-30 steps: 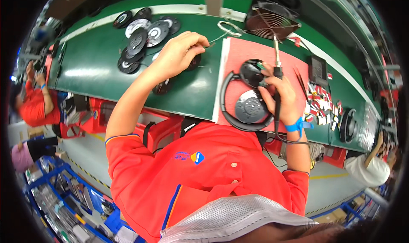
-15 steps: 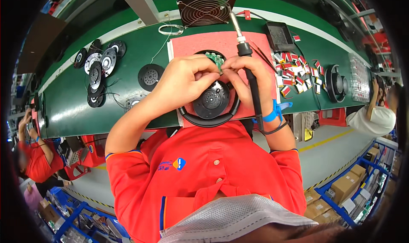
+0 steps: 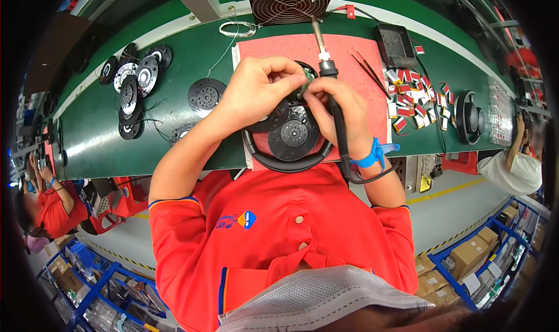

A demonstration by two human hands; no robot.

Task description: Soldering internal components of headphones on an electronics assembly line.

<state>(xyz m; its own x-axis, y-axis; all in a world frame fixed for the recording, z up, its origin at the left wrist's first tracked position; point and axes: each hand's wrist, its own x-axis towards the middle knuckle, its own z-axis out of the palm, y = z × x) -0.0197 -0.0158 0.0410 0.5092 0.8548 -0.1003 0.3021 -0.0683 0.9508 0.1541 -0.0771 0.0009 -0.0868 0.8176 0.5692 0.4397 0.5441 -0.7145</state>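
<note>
A black headphone lies on a pink mat, its headband curving toward me. A round black speaker plate with small holes sits in the middle of it. My left hand is closed in a pinch on the edge of a small green circuit board, tilted at the far ear cup. My right hand holds a soldering iron against the palm, its tip pointing away from me. The thumb and index finger of that hand pinch close beside the board; what lies between them is hidden.
Several speaker plates with wires lie to the left. At the right are tweezers, a pile of small batteries, a black tray and another headphone. A fan stands at the back. Co-workers sit on both sides.
The circuit board, lying flatter in the ear cup before, is now tilted up in my left fingers. The soldering iron stays in my right hand. The whole view has shifted slightly.
</note>
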